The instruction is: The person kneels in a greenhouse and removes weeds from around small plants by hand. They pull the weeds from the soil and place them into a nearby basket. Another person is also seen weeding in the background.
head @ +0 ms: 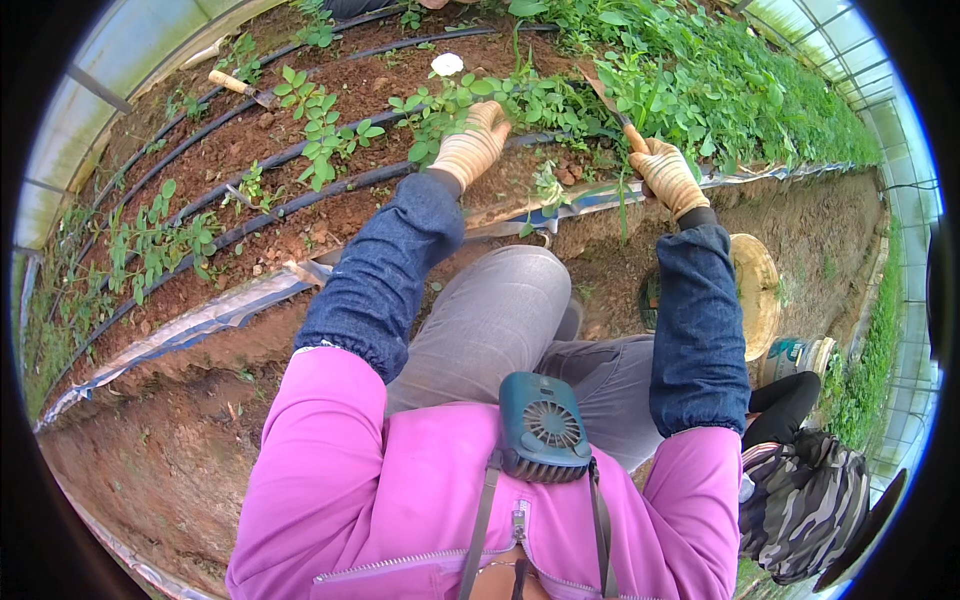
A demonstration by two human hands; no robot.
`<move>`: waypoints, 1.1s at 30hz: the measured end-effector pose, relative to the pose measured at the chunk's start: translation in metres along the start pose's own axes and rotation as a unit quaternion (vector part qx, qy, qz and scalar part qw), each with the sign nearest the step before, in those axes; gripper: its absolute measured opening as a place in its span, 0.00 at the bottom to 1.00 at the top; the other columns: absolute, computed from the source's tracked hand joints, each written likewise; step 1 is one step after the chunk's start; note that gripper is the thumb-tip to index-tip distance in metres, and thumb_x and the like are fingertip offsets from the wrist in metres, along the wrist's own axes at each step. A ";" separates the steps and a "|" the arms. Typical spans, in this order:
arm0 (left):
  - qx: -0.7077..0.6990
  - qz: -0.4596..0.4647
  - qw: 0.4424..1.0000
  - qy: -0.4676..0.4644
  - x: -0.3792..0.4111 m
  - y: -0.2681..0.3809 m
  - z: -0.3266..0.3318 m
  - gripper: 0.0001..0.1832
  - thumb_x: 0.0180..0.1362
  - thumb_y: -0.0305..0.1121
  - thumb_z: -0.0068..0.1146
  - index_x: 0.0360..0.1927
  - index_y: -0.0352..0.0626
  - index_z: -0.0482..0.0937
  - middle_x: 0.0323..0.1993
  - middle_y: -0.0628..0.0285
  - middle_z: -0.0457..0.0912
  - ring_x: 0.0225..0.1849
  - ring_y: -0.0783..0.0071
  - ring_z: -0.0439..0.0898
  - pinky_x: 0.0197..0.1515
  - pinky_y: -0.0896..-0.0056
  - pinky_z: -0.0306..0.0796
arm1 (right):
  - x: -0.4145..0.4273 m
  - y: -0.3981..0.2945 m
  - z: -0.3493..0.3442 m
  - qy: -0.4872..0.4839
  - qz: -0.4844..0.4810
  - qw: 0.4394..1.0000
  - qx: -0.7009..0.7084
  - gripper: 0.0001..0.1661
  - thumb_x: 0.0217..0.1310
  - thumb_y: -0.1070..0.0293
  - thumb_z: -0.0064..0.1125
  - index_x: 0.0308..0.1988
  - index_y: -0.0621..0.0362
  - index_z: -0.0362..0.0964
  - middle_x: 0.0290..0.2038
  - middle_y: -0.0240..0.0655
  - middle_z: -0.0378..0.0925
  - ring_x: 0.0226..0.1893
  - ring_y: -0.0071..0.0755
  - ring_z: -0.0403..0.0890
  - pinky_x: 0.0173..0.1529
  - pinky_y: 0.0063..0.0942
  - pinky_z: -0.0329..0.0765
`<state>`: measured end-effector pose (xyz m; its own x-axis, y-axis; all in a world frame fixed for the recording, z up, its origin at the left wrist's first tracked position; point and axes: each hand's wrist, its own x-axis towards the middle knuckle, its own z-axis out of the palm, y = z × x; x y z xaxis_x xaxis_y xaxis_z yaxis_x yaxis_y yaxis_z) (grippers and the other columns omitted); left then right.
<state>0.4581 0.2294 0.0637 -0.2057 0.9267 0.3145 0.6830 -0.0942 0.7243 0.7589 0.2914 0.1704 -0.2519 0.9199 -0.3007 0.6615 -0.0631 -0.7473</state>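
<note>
My left hand [474, 144], in a striped work glove, is among the leaves of a low leafy plant [427, 124] beside a white flower [447, 64]. Its fingers curl away from view, so whether they grip a stem cannot be told. My right hand [667, 174], gloved alike, is closed around the wooden handle of a hand trowel [634, 136]. The trowel's narrow, rusty-looking blade points up and left into dense green weeds [690, 82]. Long grass blades [622, 202] hang just left of that hand.
Black drip hoses [300, 206] cross the red soil bed. Another wooden-handled hand tool [232, 84] lies there. Plastic sheeting [195, 319] lines the bed's edge. A pale round container [754, 296], a bucket [795, 358] and a person in camouflage clothing [810, 502] are at right.
</note>
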 end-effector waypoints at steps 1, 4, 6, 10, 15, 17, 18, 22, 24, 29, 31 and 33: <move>-0.025 0.011 1.000 0.008 -0.005 0.000 -0.005 0.12 0.61 0.36 0.60 0.42 0.38 0.79 0.42 0.47 0.81 0.47 0.49 0.80 0.52 0.57 0.72 | -0.019 0.005 -0.017 -0.021 -0.029 0.999 -0.011 0.17 0.64 0.64 0.58 0.49 0.60 0.77 0.24 0.26 0.69 0.16 0.20 0.64 0.21 0.25 0.65; -0.017 0.008 1.000 0.007 -0.032 0.011 -0.027 0.12 0.60 0.37 0.62 0.42 0.40 0.80 0.45 0.48 0.81 0.47 0.51 0.81 0.49 0.58 0.74 | -0.063 0.018 -0.039 -0.009 -0.009 0.999 -0.030 0.21 0.68 0.59 0.61 0.55 0.57 0.79 0.27 0.16 0.67 0.25 0.14 0.60 0.28 0.18 0.59; -0.004 0.064 0.994 -0.092 -0.046 0.024 -0.035 0.20 0.58 0.43 0.65 0.48 0.42 0.80 0.49 0.48 0.81 0.49 0.50 0.81 0.51 0.58 0.75 | -0.088 0.026 -0.046 -0.028 -0.015 0.999 -0.036 0.20 0.68 0.60 0.61 0.55 0.58 0.79 0.27 0.15 0.67 0.25 0.13 0.60 0.28 0.17 0.59; 0.107 0.192 0.954 -0.203 -0.052 0.041 -0.030 0.23 0.55 0.43 0.66 0.52 0.46 0.80 0.49 0.50 0.79 0.44 0.46 0.81 0.45 0.55 0.76 | -0.109 0.027 -0.037 -0.019 -0.083 0.986 -0.143 0.17 0.65 0.65 0.63 0.48 0.66 0.79 0.28 0.20 0.75 0.27 0.16 0.66 0.31 0.19 0.67; 0.096 0.221 0.954 -0.176 -0.041 0.031 -0.012 0.14 0.56 0.36 0.63 0.44 0.44 0.79 0.39 0.52 0.78 0.35 0.48 0.81 0.36 0.52 0.75 | -0.094 0.006 0.001 -0.054 -0.113 0.966 -0.228 0.19 0.64 0.62 0.63 0.47 0.67 0.78 0.36 0.37 0.87 0.27 0.24 0.73 0.37 0.27 0.75; 0.113 0.214 0.958 -0.156 -0.042 0.025 -0.009 0.12 0.56 0.35 0.62 0.43 0.44 0.79 0.38 0.52 0.78 0.35 0.48 0.81 0.36 0.52 0.75 | -0.088 -0.001 0.013 -0.075 -0.141 0.962 -0.221 0.20 0.64 0.62 0.63 0.51 0.63 0.79 0.31 0.34 0.84 0.27 0.25 0.75 0.37 0.29 0.74; 0.115 0.218 0.959 -0.138 -0.044 0.022 -0.009 0.12 0.58 0.36 0.60 0.44 0.44 0.79 0.38 0.52 0.78 0.35 0.48 0.81 0.36 0.52 0.75 | -0.088 -0.004 0.014 -0.063 -0.102 0.975 -0.186 0.20 0.64 0.61 0.62 0.52 0.62 0.79 0.29 0.35 0.83 0.27 0.26 0.75 0.37 0.29 0.74; 0.143 0.124 0.977 -0.095 -0.051 0.014 -0.013 0.14 0.59 0.40 0.58 0.44 0.43 0.79 0.40 0.51 0.80 0.38 0.48 0.82 0.40 0.51 0.76 | -0.096 -0.017 0.011 -0.040 -0.039 0.992 -0.115 0.22 0.66 0.57 0.62 0.50 0.64 0.80 0.27 0.23 0.74 0.27 0.18 0.66 0.32 0.26 0.69; 0.140 0.089 0.983 -0.074 -0.048 0.015 -0.015 0.14 0.60 0.40 0.58 0.44 0.43 0.79 0.41 0.49 0.81 0.39 0.48 0.82 0.42 0.51 0.76 | -0.097 -0.025 0.016 -0.064 -0.106 0.979 -0.164 0.22 0.66 0.57 0.62 0.49 0.64 0.80 0.26 0.25 0.74 0.26 0.19 0.66 0.31 0.27 0.69; 0.131 0.023 0.991 -0.032 -0.050 0.015 -0.032 0.16 0.60 0.41 0.59 0.45 0.40 0.79 0.43 0.46 0.82 0.41 0.46 0.82 0.45 0.52 0.77 | -0.091 -0.034 0.025 -0.019 -0.136 0.950 -0.282 0.20 0.63 0.54 0.61 0.45 0.58 0.82 0.28 0.50 0.80 0.29 0.55 0.77 0.36 0.37 0.75; 0.099 0.043 0.994 0.006 -0.063 0.012 -0.045 0.17 0.60 0.41 0.60 0.46 0.39 0.80 0.42 0.48 0.82 0.41 0.48 0.82 0.44 0.54 0.76 | -0.097 -0.031 0.012 0.008 -0.156 0.929 -0.336 0.19 0.64 0.53 0.60 0.45 0.55 0.82 0.23 0.46 0.78 0.22 0.48 0.75 0.31 0.36 0.73; 0.111 0.053 0.992 0.017 -0.078 0.008 -0.057 0.16 0.59 0.40 0.61 0.45 0.39 0.80 0.41 0.50 0.82 0.40 0.49 0.82 0.44 0.55 0.76 | -0.104 -0.027 -0.005 -0.006 -0.153 0.950 -0.273 0.19 0.65 0.53 0.60 0.48 0.54 0.83 0.21 0.42 0.76 0.20 0.39 0.72 0.30 0.34 0.71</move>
<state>0.4399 0.1362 0.0798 -0.1465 0.9025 0.4049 0.8389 -0.1036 0.5344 0.7705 0.1989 0.2250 -0.4974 0.8580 -0.1285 0.8228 0.4196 -0.3833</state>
